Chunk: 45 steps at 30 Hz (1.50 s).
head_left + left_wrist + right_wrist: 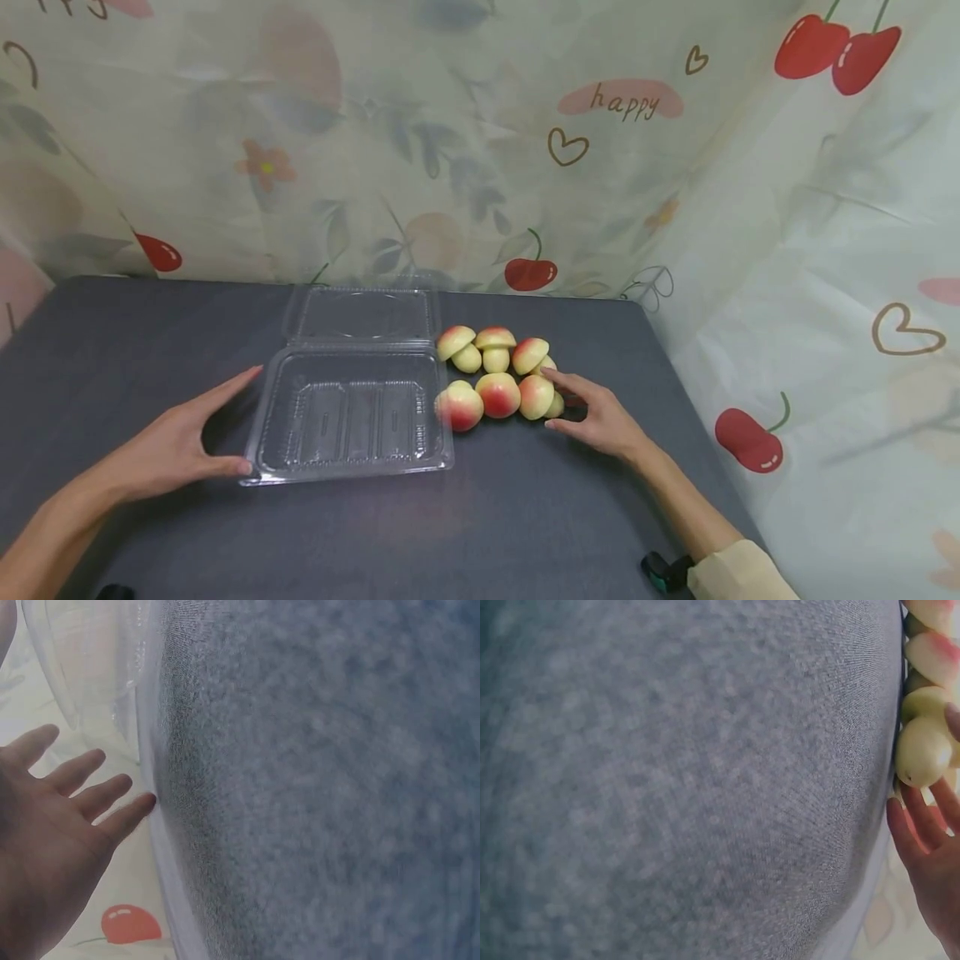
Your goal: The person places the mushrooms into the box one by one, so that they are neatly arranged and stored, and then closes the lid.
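A clear plastic clamshell box (258, 417) lies unfolded on the table, its lid (363, 315) laid back behind the tray. My left hand (168, 446) is at the tray's left side, thumb at the near corner and fingers spread; the left wrist view shows the spread fingers (112, 796). Several mushroom-shaped pieces with red and yellow caps stand in two rows right of the box, among them a front middle mushroom (498, 395). My right hand (603, 421) is beside the right end of the rows, its fingertips at the rightmost mushrooms. The right wrist view shows a pale mushroom stem (924, 754) by extended fingers.
Dark grey cloth covers the table (495, 525). A printed curtain (450, 167) hangs behind it and along the right side. A dark wrist strap (667, 573) sits by the right sleeve, and a small black object (116, 592) shows at the lower left.
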Tool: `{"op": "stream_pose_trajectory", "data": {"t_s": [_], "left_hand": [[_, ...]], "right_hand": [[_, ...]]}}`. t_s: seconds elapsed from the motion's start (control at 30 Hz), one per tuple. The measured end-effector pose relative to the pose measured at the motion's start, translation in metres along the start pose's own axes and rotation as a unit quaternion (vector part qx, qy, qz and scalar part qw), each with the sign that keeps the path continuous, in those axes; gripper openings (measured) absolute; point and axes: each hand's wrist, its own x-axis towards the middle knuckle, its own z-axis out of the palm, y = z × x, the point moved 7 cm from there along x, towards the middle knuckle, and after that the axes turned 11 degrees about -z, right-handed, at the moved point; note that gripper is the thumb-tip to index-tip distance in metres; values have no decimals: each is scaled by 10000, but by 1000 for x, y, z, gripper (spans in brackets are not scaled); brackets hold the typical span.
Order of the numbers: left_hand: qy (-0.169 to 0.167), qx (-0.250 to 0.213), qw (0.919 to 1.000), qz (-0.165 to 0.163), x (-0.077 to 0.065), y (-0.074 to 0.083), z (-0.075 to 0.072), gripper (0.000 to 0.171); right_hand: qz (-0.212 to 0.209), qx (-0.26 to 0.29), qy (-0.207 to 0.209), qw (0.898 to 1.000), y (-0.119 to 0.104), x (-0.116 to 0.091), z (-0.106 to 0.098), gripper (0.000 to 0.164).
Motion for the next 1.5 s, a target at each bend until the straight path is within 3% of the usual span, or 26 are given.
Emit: {"op": "stream_pose_trajectory", "data": {"t_s": [0.4,0.8,1.5], "left_hand": [[-99,58,9999,34,3,10,5,117],[-143,49,9999,73,3,11,8,119],[-277,32,9994,-181,5,9,6,118]], "right_hand": [[-70,-234,-200,9995,-1,0,5,77],[211,-272,-151,9993,5,-2,5,73],[181,88,25,9998,-11,5,-17,73]]}}
